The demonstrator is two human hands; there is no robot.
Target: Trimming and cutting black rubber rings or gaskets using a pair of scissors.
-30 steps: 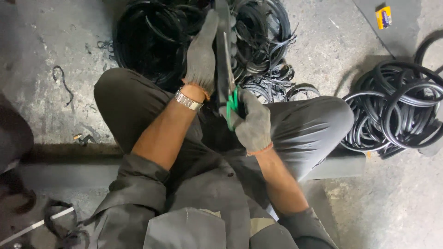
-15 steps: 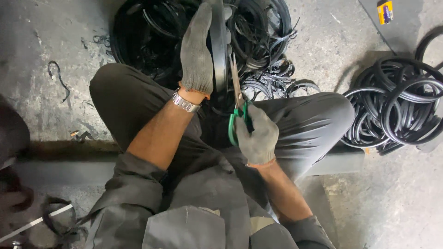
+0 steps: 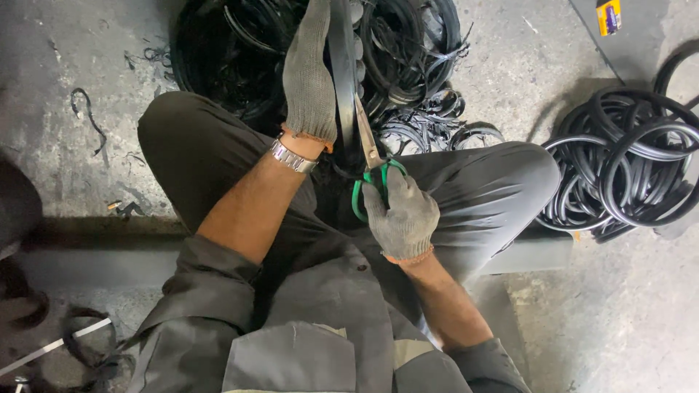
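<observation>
My left hand (image 3: 310, 76), in a grey knit glove with a metal watch at the wrist, grips a flat black rubber strip (image 3: 341, 51) held upright between my knees. My right hand (image 3: 402, 218), also gloved, is closed on the green handles of a pair of scissors (image 3: 370, 156). The metal blades point up along the strip's right edge, just below my left hand. I sit with both knees spread in dark grey trousers.
A heap of black rubber rings and offcuts (image 3: 408, 65) lies on the concrete floor ahead of my knees. Another pile of black rings (image 3: 626, 167) sits at the right. A small yellow and blue packet (image 3: 609, 16) lies at the top right. Loose rubber scraps (image 3: 87, 116) lie at the left.
My left hand and the strip have risen toward the top of the view. The scissors, hidden low by my right hand before, now show their blades alongside the strip.
</observation>
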